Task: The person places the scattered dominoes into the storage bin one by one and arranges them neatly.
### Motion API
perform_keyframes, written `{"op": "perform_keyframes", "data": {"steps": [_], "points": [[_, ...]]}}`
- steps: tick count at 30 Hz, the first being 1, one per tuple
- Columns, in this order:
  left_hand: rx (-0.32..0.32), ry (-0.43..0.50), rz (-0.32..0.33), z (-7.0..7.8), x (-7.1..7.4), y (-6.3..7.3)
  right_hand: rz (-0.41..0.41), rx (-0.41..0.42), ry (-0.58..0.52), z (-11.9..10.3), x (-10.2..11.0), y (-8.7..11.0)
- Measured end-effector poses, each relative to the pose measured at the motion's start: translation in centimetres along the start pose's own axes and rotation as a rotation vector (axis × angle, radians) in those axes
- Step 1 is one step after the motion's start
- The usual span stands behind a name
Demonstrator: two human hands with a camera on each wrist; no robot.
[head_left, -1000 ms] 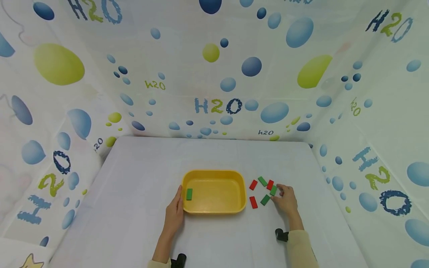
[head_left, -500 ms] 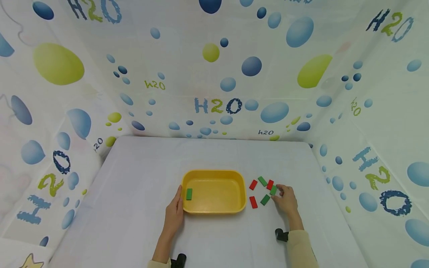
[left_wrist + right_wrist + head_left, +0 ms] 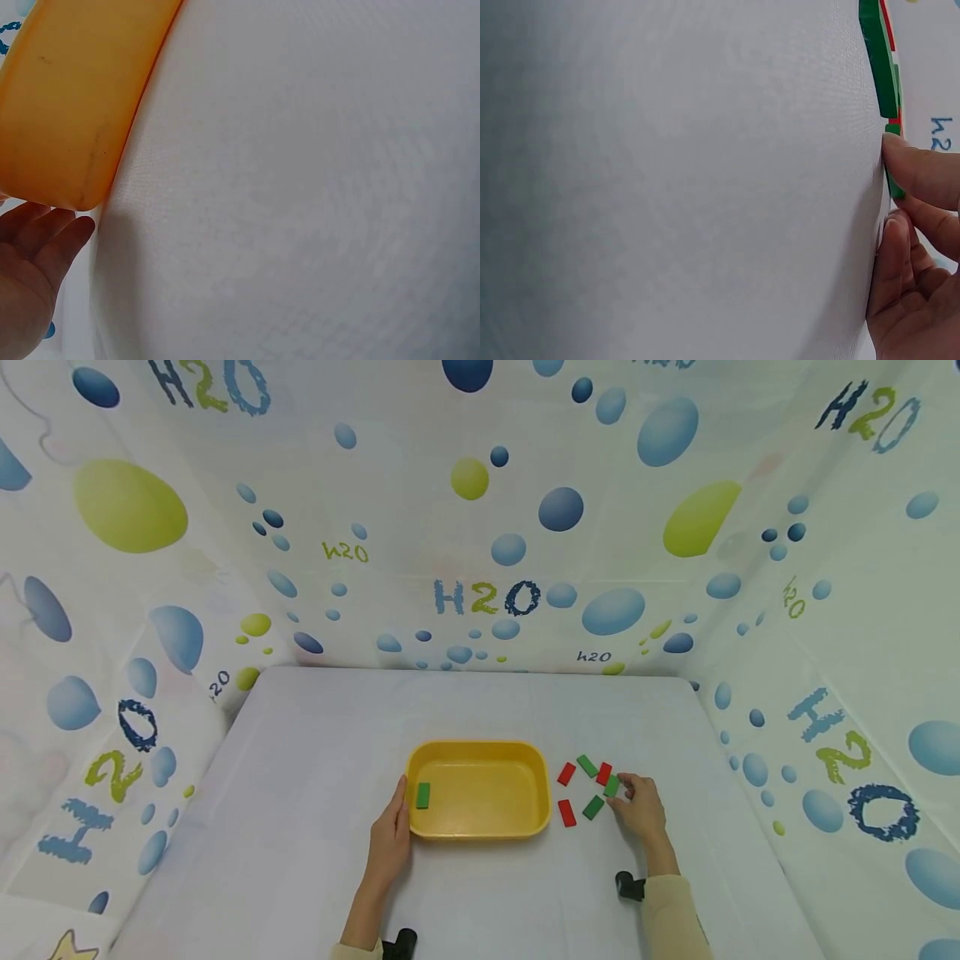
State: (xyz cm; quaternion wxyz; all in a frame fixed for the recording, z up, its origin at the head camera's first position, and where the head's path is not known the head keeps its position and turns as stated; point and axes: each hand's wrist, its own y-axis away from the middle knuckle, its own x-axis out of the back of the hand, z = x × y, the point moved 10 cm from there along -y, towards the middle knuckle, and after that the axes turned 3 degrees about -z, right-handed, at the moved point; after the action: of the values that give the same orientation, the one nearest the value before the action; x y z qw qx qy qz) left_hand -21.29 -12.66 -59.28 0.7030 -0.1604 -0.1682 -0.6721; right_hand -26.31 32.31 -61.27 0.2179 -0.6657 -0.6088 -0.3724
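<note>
A yellow tray [image 3: 480, 790] lies on the white table, with one green block [image 3: 423, 795] flat near its left end. My left hand [image 3: 391, 839] rests against the tray's left end; in the left wrist view its fingers [image 3: 66, 244] are nearly straight and touch the outer wall. To the right of the tray, my right hand [image 3: 641, 810] pinches another green block [image 3: 612, 786] between thumb and index finger, down at the table. Close by lie green blocks [image 3: 593, 807] and red blocks [image 3: 567, 812]. A red block [image 3: 604, 772] lies against the pinched one.
A white cloth covers the table [image 3: 330, 735]. Patterned sheets [image 3: 420, 510] with blue and green spots stand behind it and at both sides. Dark wrist-camera mounts [image 3: 630, 887] sit at both wrists. Another green block [image 3: 587, 766] and red block [image 3: 567, 773] lie toward the back.
</note>
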Motion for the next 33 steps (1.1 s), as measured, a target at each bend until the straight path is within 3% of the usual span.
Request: {"op": "perform_keyframes", "data": {"steps": [33], "points": [[-0.010, -0.005, 0.006, 0.3, 0.1, 0.0, 0.019, -0.011, -0.152, 0.3, 1.1, 0.5]]}}
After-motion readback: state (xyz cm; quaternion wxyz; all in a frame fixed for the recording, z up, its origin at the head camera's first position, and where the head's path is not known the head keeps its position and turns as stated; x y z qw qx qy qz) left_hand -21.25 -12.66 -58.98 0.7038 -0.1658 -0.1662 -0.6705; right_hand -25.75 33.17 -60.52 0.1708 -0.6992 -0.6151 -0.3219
